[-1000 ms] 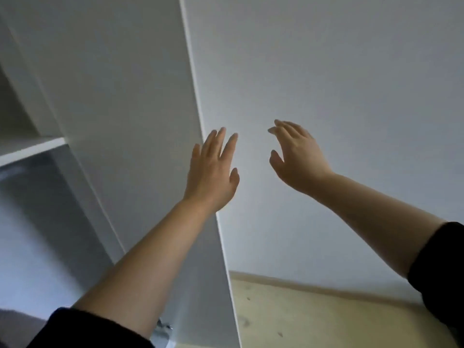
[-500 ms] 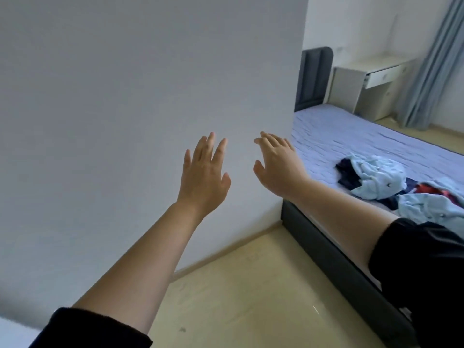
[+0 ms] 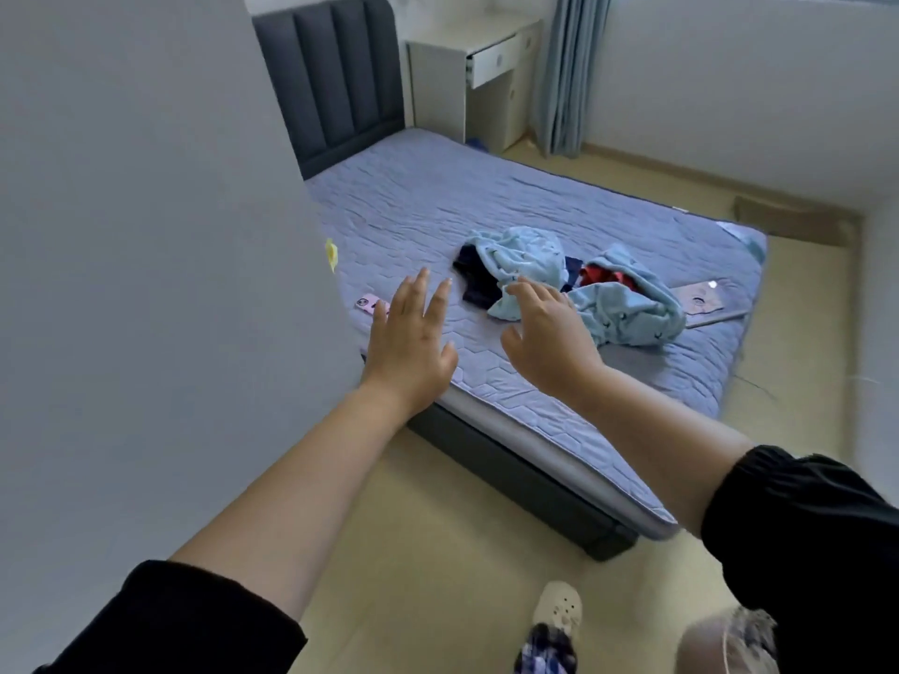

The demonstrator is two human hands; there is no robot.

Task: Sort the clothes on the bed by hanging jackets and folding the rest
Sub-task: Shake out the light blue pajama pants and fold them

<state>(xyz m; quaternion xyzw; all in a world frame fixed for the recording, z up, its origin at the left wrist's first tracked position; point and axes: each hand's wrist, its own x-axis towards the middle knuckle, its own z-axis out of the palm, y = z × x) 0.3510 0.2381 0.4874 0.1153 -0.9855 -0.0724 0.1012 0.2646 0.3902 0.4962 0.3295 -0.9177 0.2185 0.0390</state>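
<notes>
The right hand [image 3: 547,340] is held out, fingers loosely spread, nothing gripped; the left hand [image 3: 408,340] is likewise spread and empty; the heap of clothes [image 3: 618,299] is seen ahead and rightward on the bed [image 3: 438,197], its length running across to the right; the right hand is judged nearer.
</notes>
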